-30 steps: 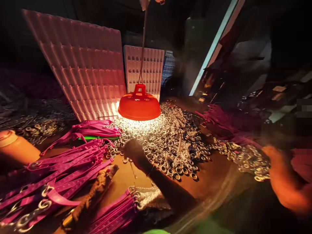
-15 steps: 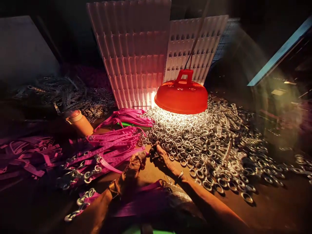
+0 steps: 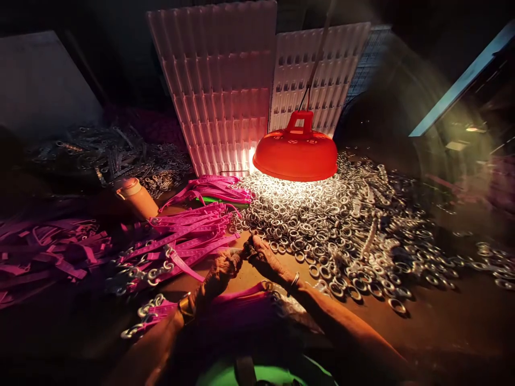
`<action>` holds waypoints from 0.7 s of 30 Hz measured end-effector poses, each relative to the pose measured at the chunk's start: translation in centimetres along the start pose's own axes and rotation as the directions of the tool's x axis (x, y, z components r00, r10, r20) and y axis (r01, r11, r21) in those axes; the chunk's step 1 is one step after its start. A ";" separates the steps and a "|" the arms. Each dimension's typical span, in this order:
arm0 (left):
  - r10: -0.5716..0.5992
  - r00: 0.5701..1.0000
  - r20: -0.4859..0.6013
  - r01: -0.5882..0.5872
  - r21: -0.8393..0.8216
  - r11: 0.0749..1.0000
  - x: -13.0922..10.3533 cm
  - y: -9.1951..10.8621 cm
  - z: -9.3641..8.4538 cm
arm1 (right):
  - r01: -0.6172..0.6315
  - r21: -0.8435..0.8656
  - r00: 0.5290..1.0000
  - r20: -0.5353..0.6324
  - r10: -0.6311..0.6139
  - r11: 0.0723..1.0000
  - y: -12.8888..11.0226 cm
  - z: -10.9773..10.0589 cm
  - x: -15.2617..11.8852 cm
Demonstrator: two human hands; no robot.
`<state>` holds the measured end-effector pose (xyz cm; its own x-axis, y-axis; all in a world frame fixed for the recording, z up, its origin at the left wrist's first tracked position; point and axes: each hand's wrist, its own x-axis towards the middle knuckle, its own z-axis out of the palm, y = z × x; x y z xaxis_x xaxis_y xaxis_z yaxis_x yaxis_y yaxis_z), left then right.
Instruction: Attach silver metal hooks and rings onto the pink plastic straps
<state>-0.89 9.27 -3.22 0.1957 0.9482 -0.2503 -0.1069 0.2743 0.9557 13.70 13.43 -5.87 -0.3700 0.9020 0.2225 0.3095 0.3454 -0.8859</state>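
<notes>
My left hand (image 3: 227,265) is closed, its fingertips meeting my right hand (image 3: 259,253) at the middle of the work surface. Both hands pinch something small and dark between them that I cannot make out. Pink straps (image 3: 189,230) with metal hooks lie in a bundle to the left of my hands. A large heap of metal rings (image 3: 317,230) spreads out beyond and to the right of my right hand. More pink straps (image 3: 241,305) lie below my wrists, partly in shadow.
A red lamp (image 3: 295,155) hangs low over the rings before two ribbed panels (image 3: 221,91). An orange bottle (image 3: 139,199) stands tilted in view at the left. Another pink strap pile (image 3: 60,249) and dark metal parts (image 3: 120,158) lie farther left.
My two hands have come closer together and now meet. The whole view has shifted slightly, and more of the green thing at the bottom edge shows.
</notes>
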 end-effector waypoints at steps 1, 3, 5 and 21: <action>0.004 1.000 -0.004 -0.004 0.020 1.000 -0.2 0.0 0.1 | 0.013 -0.001 1.000 0.020 -0.013 1.000 0.1 0.0 0.1; -0.017 1.000 -0.026 0.018 0.056 0.998 -0.5 0.3 0.4 | 0.030 0.027 0.998 0.054 -0.032 0.999 -0.1 0.0 0.4; -0.052 0.997 -0.060 0.056 0.080 0.995 -0.8 0.6 0.6 | 0.059 0.025 0.995 0.083 -0.061 0.998 -1.0 -0.5 0.7; -0.371 0.894 0.250 0.377 0.029 0.926 -8.6 2.7 0.6 | 0.113 -0.339 0.923 0.383 0.027 0.934 -10.0 -3.0 -10.5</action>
<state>-2.29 1.76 1.62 0.4585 0.7059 -0.5400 0.0028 0.6065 0.7951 17.15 1.26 1.85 -0.6690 0.7429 0.0253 0.5442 0.5126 -0.6642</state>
